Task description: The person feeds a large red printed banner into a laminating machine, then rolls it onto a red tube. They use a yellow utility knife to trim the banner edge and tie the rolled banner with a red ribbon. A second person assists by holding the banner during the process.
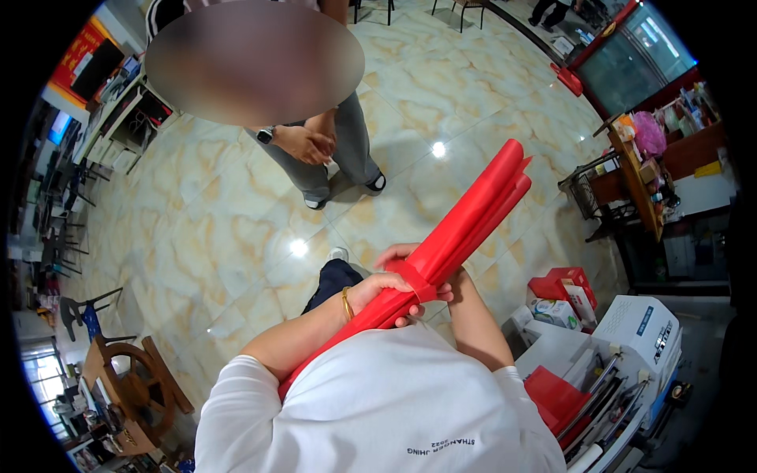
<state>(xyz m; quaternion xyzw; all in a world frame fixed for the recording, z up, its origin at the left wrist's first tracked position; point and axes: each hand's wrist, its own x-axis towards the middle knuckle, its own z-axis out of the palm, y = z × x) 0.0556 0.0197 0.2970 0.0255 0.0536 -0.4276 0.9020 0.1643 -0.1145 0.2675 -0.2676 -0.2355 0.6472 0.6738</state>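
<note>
Both hands are wrapped around a long red roll (pixel 465 229), held out in front of the chest. Left hand (pixel 384 290) is clamped over the top of it, fingers curled down the far side, gold bangle (pixel 347 303) on that wrist. Right hand (pixel 410 256) grips from behind the roll, so mostly only fingertips and a thumb show, closed on the roll too. Can't tell exactly how tight that one is since the roll hides most of it.

Roll runs diagonally: lower end tucked down against the white shirt (pixel 378 402), upper end sticking up and away to the right over the marble floor (pixel 213 205). Looks like a few red sheets rolled together, edges splaying at the top end.

Beyond the roll, another person (pixel 331 146) in grey trousers stands on the floor, hands together, watch on one wrist. Right of the roll and lower down there's a white printer (pixel 639 331) with red sheets (pixel 552 394) beside it. Far left of the roll, a wooden chair (pixel 130 386).
</note>
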